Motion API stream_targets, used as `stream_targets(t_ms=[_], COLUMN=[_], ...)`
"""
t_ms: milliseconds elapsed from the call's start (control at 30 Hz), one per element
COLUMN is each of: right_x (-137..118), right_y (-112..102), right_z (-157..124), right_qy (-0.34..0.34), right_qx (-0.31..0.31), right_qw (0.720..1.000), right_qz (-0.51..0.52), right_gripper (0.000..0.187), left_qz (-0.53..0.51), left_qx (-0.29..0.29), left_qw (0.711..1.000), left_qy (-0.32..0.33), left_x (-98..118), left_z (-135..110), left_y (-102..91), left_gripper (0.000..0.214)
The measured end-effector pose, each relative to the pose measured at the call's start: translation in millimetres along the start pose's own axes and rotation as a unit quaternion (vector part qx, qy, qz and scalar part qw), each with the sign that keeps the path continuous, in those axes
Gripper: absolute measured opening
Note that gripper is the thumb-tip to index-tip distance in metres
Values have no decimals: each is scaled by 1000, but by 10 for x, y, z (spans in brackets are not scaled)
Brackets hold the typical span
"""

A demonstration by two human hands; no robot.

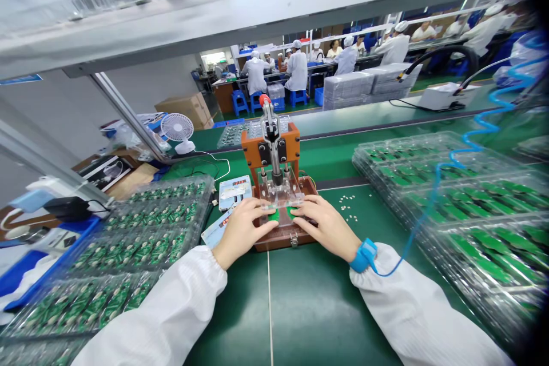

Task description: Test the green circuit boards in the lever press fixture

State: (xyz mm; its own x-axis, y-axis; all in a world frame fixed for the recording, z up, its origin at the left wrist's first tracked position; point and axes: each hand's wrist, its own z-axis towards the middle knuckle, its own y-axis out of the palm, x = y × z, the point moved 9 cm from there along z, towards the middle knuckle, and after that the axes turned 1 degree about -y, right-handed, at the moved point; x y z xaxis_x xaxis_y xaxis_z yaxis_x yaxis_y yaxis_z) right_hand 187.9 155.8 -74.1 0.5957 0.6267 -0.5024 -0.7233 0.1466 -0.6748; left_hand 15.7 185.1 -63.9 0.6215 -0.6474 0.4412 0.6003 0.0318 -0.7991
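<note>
A toggle-clamp test fixture [273, 166] with an orange frame, a red-tipped lever and a brown base stands in front of me. My left hand [245, 227] is at the left of its base, thumb and fingertips closed about a small green circuit board [273, 215]. From the right, my right hand [328, 224] has its fingertips on another green circuit board [292, 212], partly hidden by the fingers. A clear plate [281, 187] sits just above the fingertips. The right wrist wears a blue wrist strap [364, 255] with a coiled cord.
Clear trays of boards lie left [141, 240] and right [467, 200]. Small pale pieces [348, 206] are scattered right of the fixture. Two meters [235, 191], partly covered, sit at its left, and a white fan [177, 128] behind. A shelf [257, 0] crosses overhead. Several co-workers sit far back.
</note>
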Motion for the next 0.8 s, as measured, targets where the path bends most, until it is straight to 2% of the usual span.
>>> stream_targets(t_ms=[167,267,333,433,500,567,633,667,733,800], right_x=[-15,-11,14,24,-49,-167,-223,-202,-120,-116], right_y=[-44,-179,-391,-820,-1090,-1288,-1353,-1326,-1181,-1054], right_z=[-2,46,125,361,636,998,1422,1641,2023,2272], right_qy=[2,13,38,74,57,14,7,29,94,132], right_qx=[11,38,94,202,256,282,258,224,133,63], right_qw=[1000,999,994,975,962,956,963,970,977,968], right_qz=[21,35,41,56,74,86,84,90,139,205], right_gripper=[16,14,17,20,21,26,36,40,47,51], left_qz=[15,16,11,-6,-28,-58,-93,-112,-149,-180], left_qx=[9,19,27,41,45,53,78,100,152,205], left_qw=[1000,1000,1000,999,998,996,992,989,977,960], left_qy=[3,7,6,17,28,35,25,13,-21,-58], left_x=[44,47,32,20,7,-23,-99,-158,-312,-476], left_z=[-26,-39,-48,-75,-105,-138,-162,-170,-180,-190], left_y=[-15,-11,-7,1,14,14,-24,-62,-153,-244], left_gripper=[19,18,18,18,18,21,24,25,26,26])
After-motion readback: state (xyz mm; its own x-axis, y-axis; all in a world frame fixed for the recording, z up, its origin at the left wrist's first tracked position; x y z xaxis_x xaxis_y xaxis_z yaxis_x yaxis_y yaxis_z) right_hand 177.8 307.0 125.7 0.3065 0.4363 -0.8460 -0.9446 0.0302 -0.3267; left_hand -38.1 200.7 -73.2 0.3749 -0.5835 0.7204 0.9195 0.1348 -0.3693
